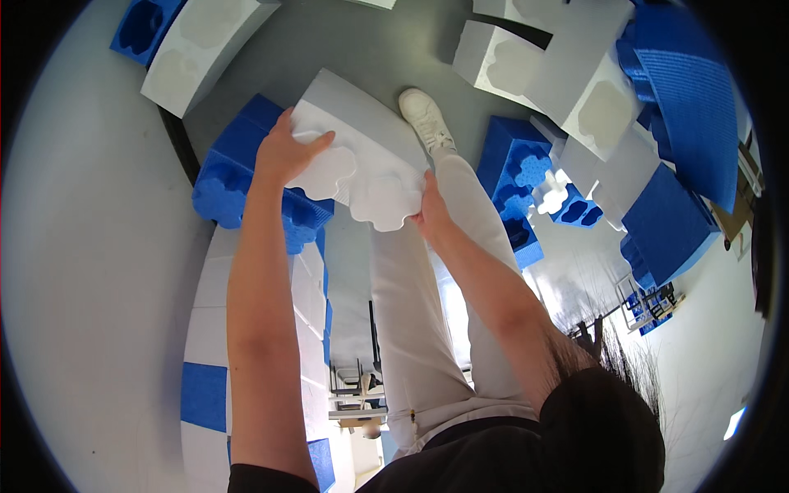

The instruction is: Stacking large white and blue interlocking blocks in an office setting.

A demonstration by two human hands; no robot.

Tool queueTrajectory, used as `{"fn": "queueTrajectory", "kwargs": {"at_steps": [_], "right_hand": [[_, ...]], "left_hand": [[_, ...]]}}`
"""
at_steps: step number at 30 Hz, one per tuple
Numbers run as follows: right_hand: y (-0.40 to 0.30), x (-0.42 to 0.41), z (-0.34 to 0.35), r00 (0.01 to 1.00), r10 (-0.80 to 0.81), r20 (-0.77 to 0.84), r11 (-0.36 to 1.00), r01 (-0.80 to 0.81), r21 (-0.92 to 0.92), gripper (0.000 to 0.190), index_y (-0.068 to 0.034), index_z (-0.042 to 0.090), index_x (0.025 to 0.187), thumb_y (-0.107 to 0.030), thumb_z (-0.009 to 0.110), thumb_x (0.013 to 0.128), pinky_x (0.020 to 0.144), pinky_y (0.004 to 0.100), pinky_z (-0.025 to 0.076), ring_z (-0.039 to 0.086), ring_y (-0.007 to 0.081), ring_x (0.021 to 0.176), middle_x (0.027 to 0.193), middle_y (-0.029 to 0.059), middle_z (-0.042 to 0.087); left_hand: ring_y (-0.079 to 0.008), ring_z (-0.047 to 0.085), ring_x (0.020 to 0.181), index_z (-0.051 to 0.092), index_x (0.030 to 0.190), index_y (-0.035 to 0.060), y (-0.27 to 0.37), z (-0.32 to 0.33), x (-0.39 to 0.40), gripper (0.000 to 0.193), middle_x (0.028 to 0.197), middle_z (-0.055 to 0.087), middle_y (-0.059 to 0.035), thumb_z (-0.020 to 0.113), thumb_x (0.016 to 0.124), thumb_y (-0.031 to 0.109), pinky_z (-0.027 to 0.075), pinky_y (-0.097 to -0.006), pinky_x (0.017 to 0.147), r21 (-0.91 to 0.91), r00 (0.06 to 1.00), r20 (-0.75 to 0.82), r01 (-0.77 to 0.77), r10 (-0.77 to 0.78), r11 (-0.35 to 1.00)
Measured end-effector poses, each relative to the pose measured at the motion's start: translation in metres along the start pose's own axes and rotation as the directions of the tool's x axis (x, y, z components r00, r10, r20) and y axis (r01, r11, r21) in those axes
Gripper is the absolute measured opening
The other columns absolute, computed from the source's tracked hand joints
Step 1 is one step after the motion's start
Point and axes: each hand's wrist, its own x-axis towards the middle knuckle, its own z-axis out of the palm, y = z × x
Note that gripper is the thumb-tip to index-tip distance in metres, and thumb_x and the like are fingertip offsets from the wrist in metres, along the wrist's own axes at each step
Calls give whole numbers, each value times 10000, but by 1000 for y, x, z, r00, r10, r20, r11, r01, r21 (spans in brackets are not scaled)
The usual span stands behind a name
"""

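A large white foam building block (pixel 363 132) with rounded, lobed studs is held between my two hands, tilted. My left hand (pixel 288 151) grips its left end, thumb lying over one stud. At the block's right end, my right hand (pixel 431 206) presses against the corner beside the other stud. Just behind my left hand and forearm sits a blue foam block (pixel 231 160) with similar lobed studs. The white block overlaps part of it in view, and I cannot tell whether the two touch. The fingers under the white block are hidden.
White and blue blocks form a stacked row (pixel 206 333) along the wall (pixel 92 246) at left. A white block (pixel 197 46) lies at upper left. Piled blocks (pixel 592 117) stand at right, including a blue block (pixel 515 160). My shoe (pixel 425 117) rests on the grey floor (pixel 363 46).
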Motion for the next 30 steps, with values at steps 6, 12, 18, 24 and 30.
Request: {"fn": "queueTrajectory", "kwargs": {"at_steps": [6, 12, 18, 24, 30], "right_hand": [[-46, -31, -16, 983, -158, -94, 944, 123, -305, 710, -23, 439, 1369, -581, 359, 937, 1007, 352, 343, 450, 240, 1220, 1355, 130, 475], [-76, -59, -25, 897, -436, 78, 809, 428, -402, 772, -34, 368, 1432, -614, 349, 922, 1079, 352, 272, 389, 299, 1310, 1411, 158, 440], [-122, -68, -15, 733, -623, 273, 512, 646, -566, 772, -12, 368, 1419, -598, 398, 919, 1074, 357, 305, 408, 363, 1310, 1392, 234, 447], [-130, -71, -33, 650, -622, 437, 233, 686, -689, 758, 14, 336, 1422, -551, 446, 928, 1078, 348, 305, 425, 360, 1299, 1384, 261, 442], [-142, -55, -58, 711, -557, 428, 295, 652, -698, 775, 8, 263, 1453, -526, 477, 934, 1064, 340, 325, 443, 326, 1290, 1374, 254, 452]], "left_hand": [[-308, 622, 1073, 427, 1358, 12, 2, 20, -20, 899, 1194, 611, -206, 722, 708, 558, 485, -373, 918, -256, 989, 1, 141, -145, 956], [-313, 629, 1043, 481, 1298, -22, 0, 29, -34, 854, 1170, 613, -218, 695, 732, 581, 493, -361, 887, -365, 966, -76, 202, -245, 909], [-266, 604, 1051, 478, 1274, -74, -9, 65, -82, 733, 1185, 598, -194, 664, 830, 478, 479, -339, 882, -833, 937, -39, 161, -347, 529], [-288, 565, 1118, 426, 1308, -83, -9, 140, -118, 759, 1230, 567, -212, 664, 837, 462, 442, -345, 944, -882, 881, -88, 148, -465, 448], [-312, 555, 1135, 386, 1337, -77, 8, 174, -111, 814, 1253, 547, -225, 676, 818, 480, 426, -362, 968, -838, 875, -133, 151, -465, 525]]}}
